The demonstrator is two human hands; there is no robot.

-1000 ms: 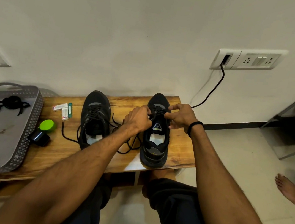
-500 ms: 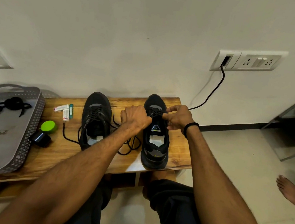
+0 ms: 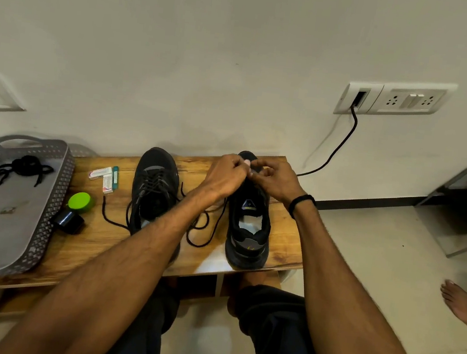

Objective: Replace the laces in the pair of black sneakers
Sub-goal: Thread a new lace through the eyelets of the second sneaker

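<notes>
Two black sneakers stand on a wooden bench (image 3: pixel 284 230), toes toward the wall. The left sneaker (image 3: pixel 154 190) is laced, and its loose lace ends trail over the wood. Over the toe end of the right sneaker (image 3: pixel 247 231) my left hand (image 3: pixel 225 175) and my right hand (image 3: pixel 274 179) meet, both with fingers curled and pinching its black lace (image 3: pixel 207 232). The lace slack loops on the bench between the shoes. My hands hide the eyelets they work at.
A grey perforated tray (image 3: pixel 45 212) at the left holds a bundle of black laces (image 3: pixel 9 168). Beside it lie a green-capped black bottle (image 3: pixel 73 211) and small packets (image 3: pixel 104 177). A black cable (image 3: pixel 338 148) runs from a wall socket. Another person's bare foot (image 3: pixel 460 304) rests on the floor at right.
Both hands have moved from the middle of the right sneaker up toward its toe, closer together, still pinching the lace.
</notes>
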